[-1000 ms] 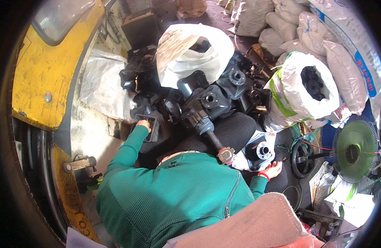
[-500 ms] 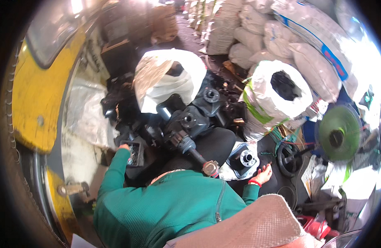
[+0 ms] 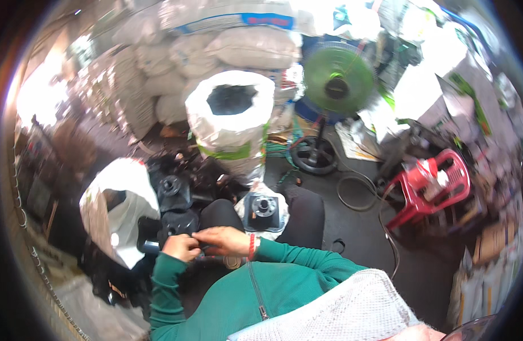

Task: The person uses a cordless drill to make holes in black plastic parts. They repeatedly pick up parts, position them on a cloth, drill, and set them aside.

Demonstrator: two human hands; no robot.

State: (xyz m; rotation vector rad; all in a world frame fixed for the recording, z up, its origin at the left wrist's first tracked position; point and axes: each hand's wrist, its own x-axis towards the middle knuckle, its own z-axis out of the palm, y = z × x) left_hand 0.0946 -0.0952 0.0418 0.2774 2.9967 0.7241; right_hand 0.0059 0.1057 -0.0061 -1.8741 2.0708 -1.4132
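My left hand (image 3: 181, 248) is closed over black plastic parts at my lap, its fingers curled round something too hidden to name. Beside it, my right hand (image 3: 226, 241), with a red bracelet, reaches across from the right. Its fingers are stretched out flat, their tips close to the left hand. Black moulded parts with round flanges (image 3: 170, 185) lie just beyond the hands. Between my knees, a black square part with a silver round flange (image 3: 265, 206) rests on white plastic wrapping (image 3: 282, 211). A ring-shaped end (image 3: 233, 261) shows below my right hand.
An open white sack (image 3: 125, 210) leans at the left among black parts. Another sack with dark contents (image 3: 256, 122) stands ahead, before stacked full sacks (image 3: 253, 48). A green fan (image 3: 338, 77) stands on a round base. A red plastic chair (image 3: 406, 207) and a floor cable (image 3: 395, 250) are at right.
My view has swung to the right. My left hand has left the small dark tray of parts, my right hand has come off the flange's side, and both are now together at my lap.
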